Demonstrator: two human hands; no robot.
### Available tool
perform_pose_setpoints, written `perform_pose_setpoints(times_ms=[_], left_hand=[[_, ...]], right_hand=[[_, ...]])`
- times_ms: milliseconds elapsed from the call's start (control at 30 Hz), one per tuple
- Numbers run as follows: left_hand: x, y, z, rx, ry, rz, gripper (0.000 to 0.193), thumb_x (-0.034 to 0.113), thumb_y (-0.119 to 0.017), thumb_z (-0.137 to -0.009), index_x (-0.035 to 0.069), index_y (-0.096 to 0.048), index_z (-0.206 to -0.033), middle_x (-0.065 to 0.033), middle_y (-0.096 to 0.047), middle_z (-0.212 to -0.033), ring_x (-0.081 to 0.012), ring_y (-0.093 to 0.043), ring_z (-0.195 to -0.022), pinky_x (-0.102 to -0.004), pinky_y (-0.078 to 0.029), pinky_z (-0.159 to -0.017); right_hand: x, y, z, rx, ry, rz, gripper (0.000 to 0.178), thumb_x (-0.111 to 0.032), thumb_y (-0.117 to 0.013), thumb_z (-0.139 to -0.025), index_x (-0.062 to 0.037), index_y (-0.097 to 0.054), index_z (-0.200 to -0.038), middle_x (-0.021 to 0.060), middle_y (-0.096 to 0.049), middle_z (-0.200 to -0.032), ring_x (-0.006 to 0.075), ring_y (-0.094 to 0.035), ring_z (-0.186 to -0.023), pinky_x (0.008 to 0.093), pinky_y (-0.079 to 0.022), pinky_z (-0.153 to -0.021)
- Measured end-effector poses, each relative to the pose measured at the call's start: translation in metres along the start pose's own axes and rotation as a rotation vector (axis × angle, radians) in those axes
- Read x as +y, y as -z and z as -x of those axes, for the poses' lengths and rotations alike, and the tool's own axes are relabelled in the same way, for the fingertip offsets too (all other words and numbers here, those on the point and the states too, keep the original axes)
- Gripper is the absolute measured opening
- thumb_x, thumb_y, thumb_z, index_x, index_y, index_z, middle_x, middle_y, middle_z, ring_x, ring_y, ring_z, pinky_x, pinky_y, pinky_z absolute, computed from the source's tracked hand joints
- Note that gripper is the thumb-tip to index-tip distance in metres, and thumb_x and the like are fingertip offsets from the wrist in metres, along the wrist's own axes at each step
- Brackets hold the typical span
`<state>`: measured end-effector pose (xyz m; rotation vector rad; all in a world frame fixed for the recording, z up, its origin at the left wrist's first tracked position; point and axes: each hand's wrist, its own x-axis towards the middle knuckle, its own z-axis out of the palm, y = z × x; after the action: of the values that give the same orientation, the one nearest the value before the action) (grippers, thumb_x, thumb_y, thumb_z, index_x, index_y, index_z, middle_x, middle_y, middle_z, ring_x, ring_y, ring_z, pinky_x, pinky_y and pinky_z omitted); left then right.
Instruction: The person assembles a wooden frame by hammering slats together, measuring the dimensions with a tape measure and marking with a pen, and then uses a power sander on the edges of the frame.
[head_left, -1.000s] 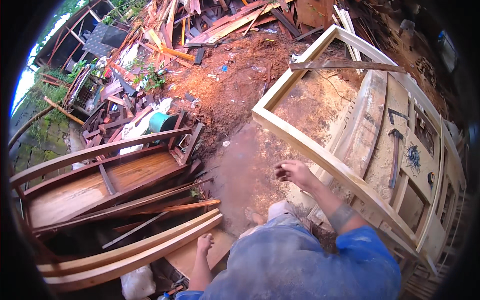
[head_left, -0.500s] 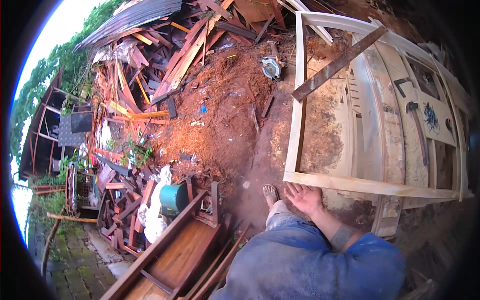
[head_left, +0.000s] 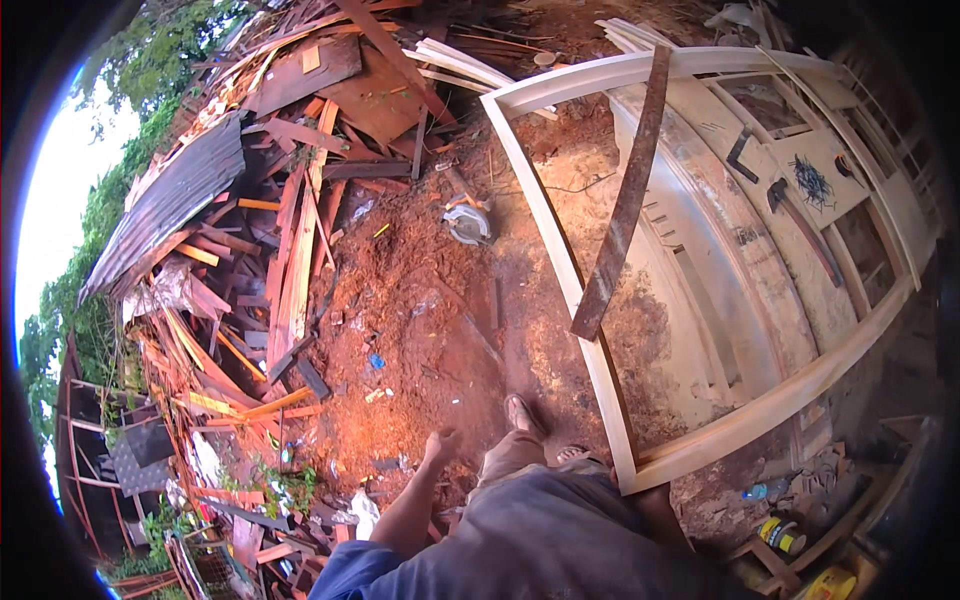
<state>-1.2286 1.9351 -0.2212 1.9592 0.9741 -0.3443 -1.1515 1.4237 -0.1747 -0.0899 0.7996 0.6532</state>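
Note:
A pale timber frame (head_left: 750, 427) stands at the right, with a dark brown board (head_left: 630, 190) leaning across its left side. Close to the frame's near corner, my right hand (head_left: 650, 500) is in shadow, its fingers hidden, so I cannot tell whether it touches the wood. My left hand (head_left: 440, 447) hangs over the reddish ground with fingers loosely curled and nothing visible in it. Within the outline of the frame lie a hammer (head_left: 812, 235), a black square (head_left: 740, 158) and a heap of nails (head_left: 812, 183) on a pale panel.
A circular saw (head_left: 466, 222) rests on the sawdust-covered ground ahead. Broken planks (head_left: 295, 250) and a corrugated sheet (head_left: 175, 205) form a large pile at left. A yellow container (head_left: 782, 535) and a blue plastic bottle (head_left: 765, 491) lie at lower right.
My view has swung to the right. My right hand, earlier open beside the frame's near bar, is now in shadow at its corner. My left hand has come into view.

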Motion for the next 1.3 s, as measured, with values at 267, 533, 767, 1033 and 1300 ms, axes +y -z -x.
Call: perform_pose_setpoints(times_ms=[267, 533, 767, 1033, 1300], left_hand=[[0.319, -0.015, -0.335, -0.530, -0.443, 0.460, 0.032, 0.027, -0.059, -0.098, 0.005, -0.063, -0.120, -0.0100, -0.067, -0.107, -0.0271, -0.067, -0.096, -0.0387, -0.055, -0.081], [0.591, -0.022, -0.519, -0.431, -0.043, 0.839, 0.061, 0.047, -0.046, -0.101, 0.001, -0.045, -0.141, -0.0179, -0.055, -0.135, -0.0346, -0.057, -0.118, -0.0521, -0.044, -0.100], [0.709, -0.006, -0.590, -0.836, -0.014, 1.080, 0.062, 0.052, -0.053, -0.094, 0.006, -0.055, -0.136, -0.0120, -0.060, -0.130, -0.0289, -0.058, -0.118, -0.0463, -0.044, -0.102], [0.717, -0.026, -0.616, -0.755, -0.327, 0.882, 0.054, 0.040, -0.039, -0.101, 0.001, -0.054, -0.135, -0.0142, -0.062, -0.128, -0.0336, -0.059, -0.115, -0.0462, -0.050, -0.099], [0.792, -0.125, -0.639, -0.939, -0.379, 0.893, 0.060, 0.044, -0.034, -0.097, 0.004, -0.053, -0.137, -0.0140, -0.059, -0.132, -0.0331, -0.057, -0.120, -0.0464, -0.047, -0.103]], right_hand=[[0.051, -0.001, 0.000, -0.108, 0.375, -0.315, 0.061, -0.060, -0.051, -0.091, -0.0050, -0.061, -0.114, 0.0143, -0.064, -0.104, 0.0299, -0.062, -0.101, 0.0501, -0.053, -0.090], [0.084, 0.009, -0.012, 0.619, 0.898, -0.562, 0.048, -0.053, -0.052, -0.088, -0.0086, -0.070, -0.091, 0.0062, -0.067, -0.073, 0.0254, -0.059, -0.059, 0.0409, -0.053, -0.067], [0.092, -0.023, -0.086, 0.590, 1.594, -0.936, 0.049, -0.051, -0.048, -0.095, -0.0129, -0.069, -0.117, 0.0107, -0.072, -0.113, 0.0308, -0.068, -0.101, 0.0477, -0.054, -0.091], [0.063, -0.042, -0.097, 0.832, 1.882, -0.987, 0.050, -0.049, -0.045, -0.098, -0.0123, -0.063, -0.127, 0.0164, -0.063, -0.132, 0.0294, -0.058, -0.125, 0.0476, -0.047, -0.102], [-0.065, -0.074, -0.079, 0.813, 1.903, -0.982, 0.049, -0.047, -0.046, -0.099, -0.0110, -0.062, -0.128, 0.0164, -0.063, -0.132, 0.0298, -0.058, -0.125, 0.0463, -0.047, -0.103]])
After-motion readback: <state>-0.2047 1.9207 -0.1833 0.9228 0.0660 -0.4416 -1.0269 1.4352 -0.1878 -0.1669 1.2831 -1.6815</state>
